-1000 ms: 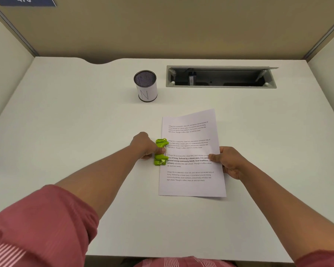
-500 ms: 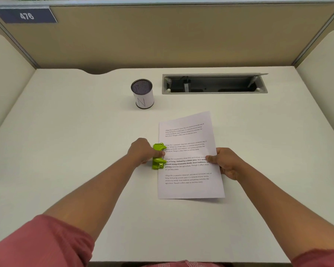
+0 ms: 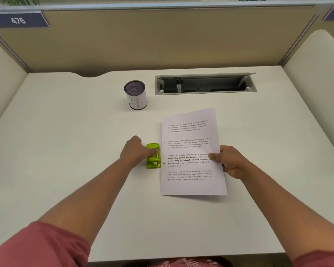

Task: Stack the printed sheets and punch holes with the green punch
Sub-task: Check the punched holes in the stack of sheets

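- Now the printed sheets (image 3: 193, 151) lie flat on the desk (image 3: 66, 151), right of centre, with their left edge just beside the green punch (image 3: 153, 156) and no longer inside its slot.
- Two small dark holes show along that left margin, one level with each end of the punch. Judging by them, the punching looks done and the step in hand is separating paper from tool.
- Left hand (image 3: 136, 151): fingers curled over the top of the punch, holding it down on the desk.
- Right hand (image 3: 230, 160): thumb on top of the right edge of the sheets, fingers curled beneath; a pinch grip on the stack.
- How many sheets are in the stack cannot be told; only the top page shows.
- To do this step well: keep the punch pinned so it does not skid, and draw the paper straight to the right, flat, so the holes do not snag or tear.
- Keep the pinch firm so the sheets stay aligned; a loose hold could let lower pages fan out.
- Pen cup (image 3: 136, 95) and the open cable tray (image 3: 205, 83) sit toward the back, well apart from the work.
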A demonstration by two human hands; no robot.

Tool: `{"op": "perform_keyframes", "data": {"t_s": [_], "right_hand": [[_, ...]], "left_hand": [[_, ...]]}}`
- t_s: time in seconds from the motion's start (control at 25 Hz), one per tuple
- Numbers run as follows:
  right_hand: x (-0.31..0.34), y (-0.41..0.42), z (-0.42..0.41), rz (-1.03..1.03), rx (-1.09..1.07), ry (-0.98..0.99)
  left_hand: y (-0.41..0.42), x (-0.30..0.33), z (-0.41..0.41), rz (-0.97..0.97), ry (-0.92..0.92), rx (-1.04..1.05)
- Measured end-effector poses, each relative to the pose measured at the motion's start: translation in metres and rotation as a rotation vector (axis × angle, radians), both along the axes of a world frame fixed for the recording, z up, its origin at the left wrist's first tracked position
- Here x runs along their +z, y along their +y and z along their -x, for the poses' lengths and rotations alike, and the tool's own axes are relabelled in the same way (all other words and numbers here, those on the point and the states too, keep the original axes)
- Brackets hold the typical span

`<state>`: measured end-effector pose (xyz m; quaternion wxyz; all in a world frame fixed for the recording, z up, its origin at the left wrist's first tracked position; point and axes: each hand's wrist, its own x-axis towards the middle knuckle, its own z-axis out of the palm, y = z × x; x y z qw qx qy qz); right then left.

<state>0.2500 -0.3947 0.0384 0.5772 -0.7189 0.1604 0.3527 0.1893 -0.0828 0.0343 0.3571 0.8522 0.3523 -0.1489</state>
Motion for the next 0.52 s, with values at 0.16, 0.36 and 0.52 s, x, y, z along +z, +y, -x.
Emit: {"op": "perform_keyframes", "data": {"t_s": [0.16, 0.36, 0.52], "right_hand": [[0.009, -0.026, 0.004, -0.023, -0.027, -0.028], [0.021, -0.057, 0.01, -0.092, -0.045, -0.098], [0.032, -0.074, 0.015, -0.11, -0.061, -0.199]], "left_hand": [[-0.027, 0.008, -0.006, -0.093, -0.298, -0.035], [-0.071, 0.011, -0.025, 0.712, -0.24, 0.049], [-0.099, 0.013, -0.032, 0.976, -0.217, -0.01]]}}
